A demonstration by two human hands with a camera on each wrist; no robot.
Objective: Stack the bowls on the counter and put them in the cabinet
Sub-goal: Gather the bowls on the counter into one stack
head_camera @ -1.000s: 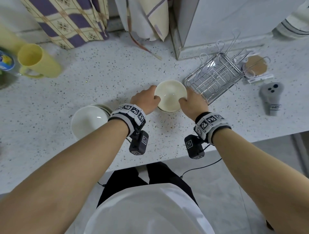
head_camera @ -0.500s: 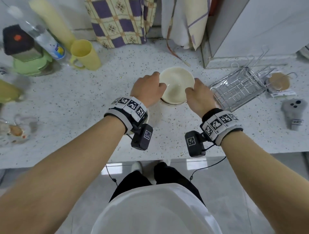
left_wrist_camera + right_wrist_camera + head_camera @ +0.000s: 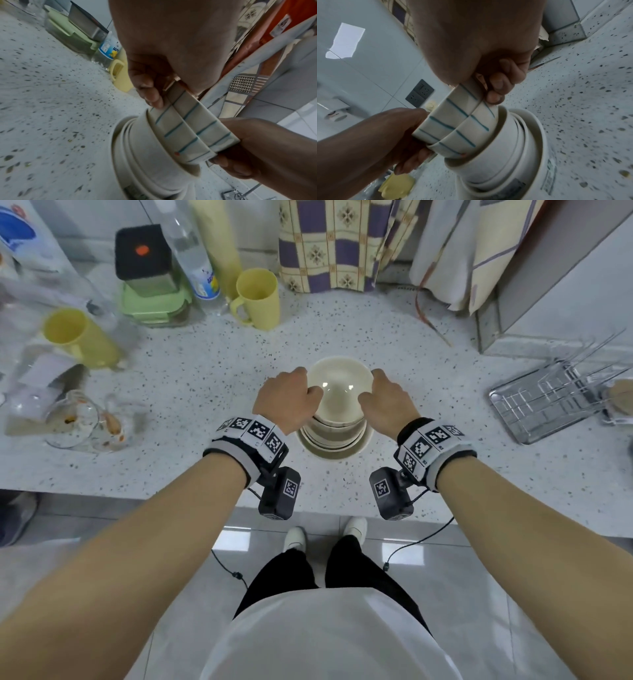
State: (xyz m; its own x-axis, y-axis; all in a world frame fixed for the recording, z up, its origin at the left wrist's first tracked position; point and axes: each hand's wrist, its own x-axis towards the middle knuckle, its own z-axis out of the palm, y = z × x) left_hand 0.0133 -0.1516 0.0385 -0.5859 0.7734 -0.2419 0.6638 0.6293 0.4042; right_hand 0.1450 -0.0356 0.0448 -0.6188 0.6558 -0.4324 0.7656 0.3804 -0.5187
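Left hand (image 3: 289, 400) and right hand (image 3: 385, 402) each gripped the two striped bowls (image 3: 192, 129), lowered into the white bowl stack (image 3: 334, 440) on the counter (image 3: 191, 392); stacking nearly done, cabinet step left.

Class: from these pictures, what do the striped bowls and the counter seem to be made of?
Striped bowls: probably glazed ceramic, smooth cream walls, painted teal lines, lamp glints inside in the head view. Counter: likely terrazzo or speckled stone composite, pale with dark flecks, slight sheen.

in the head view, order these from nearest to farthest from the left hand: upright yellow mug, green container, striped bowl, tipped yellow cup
From the left hand:
1. striped bowl, held at its rim, just right.
2. upright yellow mug, behind the hand.
3. green container, back left.
4. tipped yellow cup, far left.
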